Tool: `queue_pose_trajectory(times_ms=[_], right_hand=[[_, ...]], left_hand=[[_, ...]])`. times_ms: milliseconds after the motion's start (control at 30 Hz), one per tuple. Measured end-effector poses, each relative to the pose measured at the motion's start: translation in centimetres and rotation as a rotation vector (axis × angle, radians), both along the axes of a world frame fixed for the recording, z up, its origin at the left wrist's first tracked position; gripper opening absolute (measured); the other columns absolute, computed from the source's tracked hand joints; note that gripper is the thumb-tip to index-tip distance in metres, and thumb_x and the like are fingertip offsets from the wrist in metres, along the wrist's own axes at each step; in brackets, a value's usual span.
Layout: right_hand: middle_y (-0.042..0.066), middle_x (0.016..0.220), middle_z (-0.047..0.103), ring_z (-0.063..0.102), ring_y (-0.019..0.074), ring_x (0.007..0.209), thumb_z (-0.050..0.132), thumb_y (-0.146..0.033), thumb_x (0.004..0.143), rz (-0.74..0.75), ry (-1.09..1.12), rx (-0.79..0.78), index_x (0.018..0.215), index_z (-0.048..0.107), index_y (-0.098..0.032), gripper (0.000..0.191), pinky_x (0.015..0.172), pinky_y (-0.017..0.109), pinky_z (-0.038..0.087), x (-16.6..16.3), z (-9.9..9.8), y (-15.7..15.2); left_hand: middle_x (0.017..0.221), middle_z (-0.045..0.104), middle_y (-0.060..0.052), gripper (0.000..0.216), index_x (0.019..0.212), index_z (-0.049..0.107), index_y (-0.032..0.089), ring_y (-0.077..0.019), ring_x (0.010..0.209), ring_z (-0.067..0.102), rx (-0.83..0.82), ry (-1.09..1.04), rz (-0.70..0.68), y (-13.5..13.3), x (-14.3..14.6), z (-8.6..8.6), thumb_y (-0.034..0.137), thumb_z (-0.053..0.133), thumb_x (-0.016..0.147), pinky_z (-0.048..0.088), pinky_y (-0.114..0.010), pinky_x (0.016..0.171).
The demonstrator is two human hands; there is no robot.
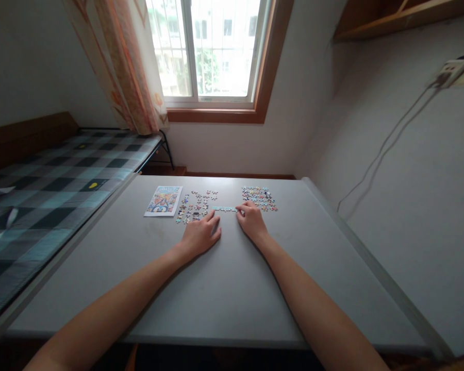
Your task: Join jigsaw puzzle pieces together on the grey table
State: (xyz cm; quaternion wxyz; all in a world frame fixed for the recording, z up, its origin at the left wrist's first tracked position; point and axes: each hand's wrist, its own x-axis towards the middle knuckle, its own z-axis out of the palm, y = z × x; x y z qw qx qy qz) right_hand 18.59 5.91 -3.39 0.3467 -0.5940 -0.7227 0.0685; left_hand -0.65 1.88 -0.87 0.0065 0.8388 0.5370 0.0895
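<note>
Picture card [163,200]: lies flat on the grey table [224,288], far left of the puzzle things.
Left pile of loose pieces [195,206]: scattered just beside the card.
Your left hand [199,236]: palm down, fingers relaxed, holding nothing, fingertips at the left pile.
Joined strip of pieces [224,208]: between your hands.
Your right hand [250,220]: fingertips pinching the strip's right end.
Right pile [260,198]: just beyond your right hand.

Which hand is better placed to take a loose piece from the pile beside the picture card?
Left. The left hand rests just below that pile; the right hand is at the joined strip, farther away.
</note>
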Motion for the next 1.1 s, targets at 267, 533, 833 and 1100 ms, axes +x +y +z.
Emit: queue_pose_trajectory(times_ms=[267, 533, 833, 1100], right_hand=[[0.006, 0.096, 0.059, 0.057, 0.0132, 0.082, 0.049, -0.02, 0.084, 0.057, -0.138, -0.061, 0.084, 0.072, -0.018, 0.024, 0.083, 0.024, 0.043, -0.27, 0.28, -0.24], [0.007, 0.102, 0.059, 0.058, 0.0136, 0.084, 0.047, -0.021, 0.086, 0.033, -0.164, -0.072, 0.086, 0.072, -0.017, 0.025, 0.085, 0.023, 0.042, -0.46, 0.39, -0.33], [0.008, 0.104, 0.058, 0.059, 0.0137, 0.085, 0.046, -0.02, 0.085, 0.037, -0.16, -0.069, 0.086, 0.071, -0.017, 0.025, 0.085, 0.023, 0.043, -0.48, 0.41, -0.39], [0.009, 0.101, 0.062, 0.058, 0.0167, 0.086, 0.044, -0.014, 0.082, 0.016, -0.02, -0.005, 0.111, 0.062, -0.014, 0.034, 0.086, 0.027, 0.044, -0.4, -0.02, 0.0]], left_hand=[[0.14, 0.044, -0.002, 0.037, 0.121, 0.052, 0.03, -0.0214, 0.087, 0.065, 0.023, 0.01, -0.009, 0.2, -0.09, -0.3, 0.042, 0.039, 0.089, 0.049, -0.034, 0.076], [0.143, 0.041, -0.002, 0.037, 0.122, 0.051, 0.03, -0.0208, 0.089, 0.065, 0.024, 0.0, 0.003, 0.37, 0.05, -0.44, 0.043, 0.039, 0.089, 0.049, -0.033, 0.076], [0.143, 0.041, -0.002, 0.039, 0.124, 0.05, 0.03, -0.0209, 0.088, 0.065, 0.022, 0.004, -0.003, 0.28, -0.05, -0.38, 0.042, 0.038, 0.089, 0.049, -0.034, 0.078], [0.143, 0.041, -0.002, 0.039, 0.124, 0.05, 0.031, -0.0206, 0.087, 0.066, 0.021, -0.001, -0.004, 0.27, -0.03, -0.37, 0.042, 0.038, 0.09, 0.049, -0.034, 0.078]])
